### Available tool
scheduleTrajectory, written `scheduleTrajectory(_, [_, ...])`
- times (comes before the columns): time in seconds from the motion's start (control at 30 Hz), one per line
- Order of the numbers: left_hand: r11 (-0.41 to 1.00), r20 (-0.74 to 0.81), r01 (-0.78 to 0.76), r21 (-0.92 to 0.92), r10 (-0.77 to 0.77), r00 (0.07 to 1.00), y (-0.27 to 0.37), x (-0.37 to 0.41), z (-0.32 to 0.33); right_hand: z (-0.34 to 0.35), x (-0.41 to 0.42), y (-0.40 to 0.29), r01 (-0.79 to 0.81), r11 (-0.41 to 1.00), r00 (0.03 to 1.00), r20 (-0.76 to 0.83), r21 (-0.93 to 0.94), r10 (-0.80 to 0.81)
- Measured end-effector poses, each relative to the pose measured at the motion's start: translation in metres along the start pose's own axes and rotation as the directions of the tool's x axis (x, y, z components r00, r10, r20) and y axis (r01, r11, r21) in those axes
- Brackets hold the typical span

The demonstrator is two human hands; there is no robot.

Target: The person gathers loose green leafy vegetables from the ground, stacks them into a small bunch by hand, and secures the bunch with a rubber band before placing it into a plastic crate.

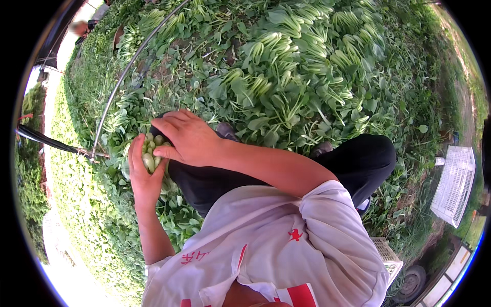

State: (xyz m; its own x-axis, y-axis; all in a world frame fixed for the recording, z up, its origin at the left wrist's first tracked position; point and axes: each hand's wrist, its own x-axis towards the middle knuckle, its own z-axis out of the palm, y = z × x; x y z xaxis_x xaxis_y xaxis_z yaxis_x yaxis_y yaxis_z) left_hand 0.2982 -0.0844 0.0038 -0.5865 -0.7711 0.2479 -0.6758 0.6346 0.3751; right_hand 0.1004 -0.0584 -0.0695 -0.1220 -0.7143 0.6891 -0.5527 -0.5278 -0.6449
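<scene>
A bunch of bok choy (149, 162) is held beside my left knee, its pale green stem ends facing up. My left hand (146, 169) wraps around the bunch from its near left side, thumb and fingers spread about the stems. Across my lap reaches my right arm, and my right hand (188, 138) grips the bunch from the other side with the thumb on the stem ends. Its fingertips are partly hidden beyond my dark trouser knee (161, 117). Below the hands, the leaves of the bunch are mostly hidden.
Cut bok choy (303, 46) lies in rows on the leafy ground ahead. A bent hoop pole (124, 73) arches at my left. White plastic crates (454, 184) (387, 255) stand at my right, near a white cup (439, 161) and a wheel (412, 283). Another person (81, 30) is far left.
</scene>
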Motion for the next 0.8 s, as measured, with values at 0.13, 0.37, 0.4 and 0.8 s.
scheduleTrajectory(0.13, [0.983, 0.109, 0.063, 0.172, -0.083, 0.991, 0.029, 0.016, -0.014, -0.050, -0.043, 0.111, -0.432, 0.839, 0.862, 0.123, -0.329, 0.492])
scheduleTrajectory(0.37, [0.984, 0.077, 0.114, 0.137, -0.125, 0.989, 0.023, 0.010, -0.015, -0.130, -0.233, 0.242, -0.784, 0.318, 0.328, 0.080, -0.533, 0.941])
scheduleTrajectory(0.4, [0.984, 0.072, 0.113, 0.139, -0.123, 0.990, 0.025, 0.010, -0.014, -0.135, -0.250, 0.246, -0.781, 0.284, 0.338, 0.006, -0.555, 0.941])
scheduleTrajectory(0.8, [0.988, 0.089, 0.097, 0.122, -0.108, 0.990, 0.034, 0.022, -0.009, -0.156, -0.308, 0.264, -0.817, 0.383, 0.472, -0.120, -0.431, 0.873])
